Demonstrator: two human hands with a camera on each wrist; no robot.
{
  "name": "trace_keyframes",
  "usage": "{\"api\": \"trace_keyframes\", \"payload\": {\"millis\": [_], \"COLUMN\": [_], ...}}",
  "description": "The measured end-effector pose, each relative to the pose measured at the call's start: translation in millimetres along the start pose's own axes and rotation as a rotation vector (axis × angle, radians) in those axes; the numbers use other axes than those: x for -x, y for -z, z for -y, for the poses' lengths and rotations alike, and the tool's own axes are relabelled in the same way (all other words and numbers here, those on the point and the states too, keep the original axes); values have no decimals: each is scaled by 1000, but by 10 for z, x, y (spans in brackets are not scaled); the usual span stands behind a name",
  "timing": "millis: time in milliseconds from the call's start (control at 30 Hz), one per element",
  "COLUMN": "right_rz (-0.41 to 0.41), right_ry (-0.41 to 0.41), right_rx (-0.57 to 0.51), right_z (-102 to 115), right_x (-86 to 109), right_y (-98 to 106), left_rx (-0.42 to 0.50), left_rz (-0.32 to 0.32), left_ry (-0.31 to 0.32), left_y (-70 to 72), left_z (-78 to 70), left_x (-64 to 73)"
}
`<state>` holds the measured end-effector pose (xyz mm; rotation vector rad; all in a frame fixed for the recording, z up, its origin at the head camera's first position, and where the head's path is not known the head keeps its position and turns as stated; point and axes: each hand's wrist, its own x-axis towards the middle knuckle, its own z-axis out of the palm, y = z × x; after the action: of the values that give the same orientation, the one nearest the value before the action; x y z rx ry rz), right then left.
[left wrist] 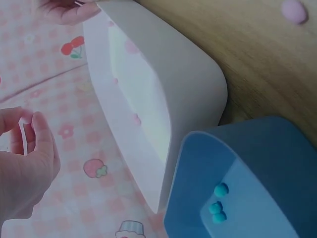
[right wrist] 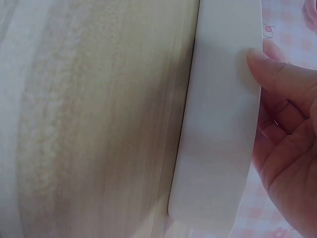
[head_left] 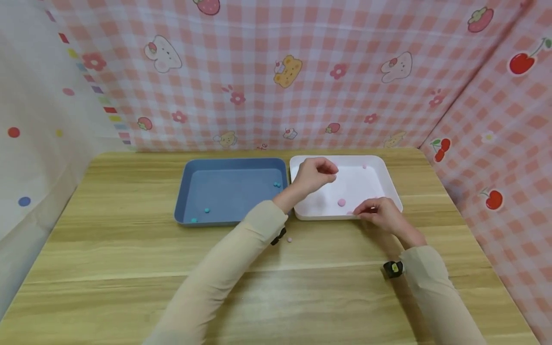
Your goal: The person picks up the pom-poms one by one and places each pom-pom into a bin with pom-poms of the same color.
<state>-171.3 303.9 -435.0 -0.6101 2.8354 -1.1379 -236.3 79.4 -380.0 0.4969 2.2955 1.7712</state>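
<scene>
Over the white tray [head_left: 310,211], my left hand [head_left: 316,173] has its thumb and index finger brought together. A small pink bit [left wrist: 26,118] shows between those fingertips in the left wrist view. My right hand [head_left: 384,215] pinches the tray's near rim toward the right corner. In the right wrist view its thumb [right wrist: 270,69] lies at the rim on the outer side, the other fingers behind the wall. Inside the white tray lie several pink balls, the largest pink ball [head_left: 341,202] near the front. Another pink ball [head_left: 289,240] sits on the table in front.
A blue-grey tray [head_left: 233,164] stands directly left of the white one. It holds several teal balls, among them a teal ball [head_left: 207,210] near its front left. Wood-grain table [head_left: 302,297] extends toward me. A checked pink cloth [head_left: 258,110] hangs behind the trays.
</scene>
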Motion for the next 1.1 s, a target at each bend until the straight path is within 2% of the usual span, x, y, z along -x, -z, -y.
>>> {"api": "trace_keyframes", "payload": {"millis": [367,600,800,967,1100], "right_rz": [-21,-32,-10,-52,-44], "right_ry": [20,17,39,42,52], "right_rx": [7,-1,-27,12,-3], "right_z": [5,1,41,39,33], "right_x": [-3,2,-42,-13,4], "right_y": [-13,-28,-92,-73,-36], "left_rx": [11,33,17,-1,19], "left_rz": [-53,-56,-78,-42,-26], "left_ry": [53,48,64,31,18], "left_y": [-69,-95,9,41,49], "left_z": [20,35,65,17,2], "left_x": [-124,-137,-58,11,71]}}
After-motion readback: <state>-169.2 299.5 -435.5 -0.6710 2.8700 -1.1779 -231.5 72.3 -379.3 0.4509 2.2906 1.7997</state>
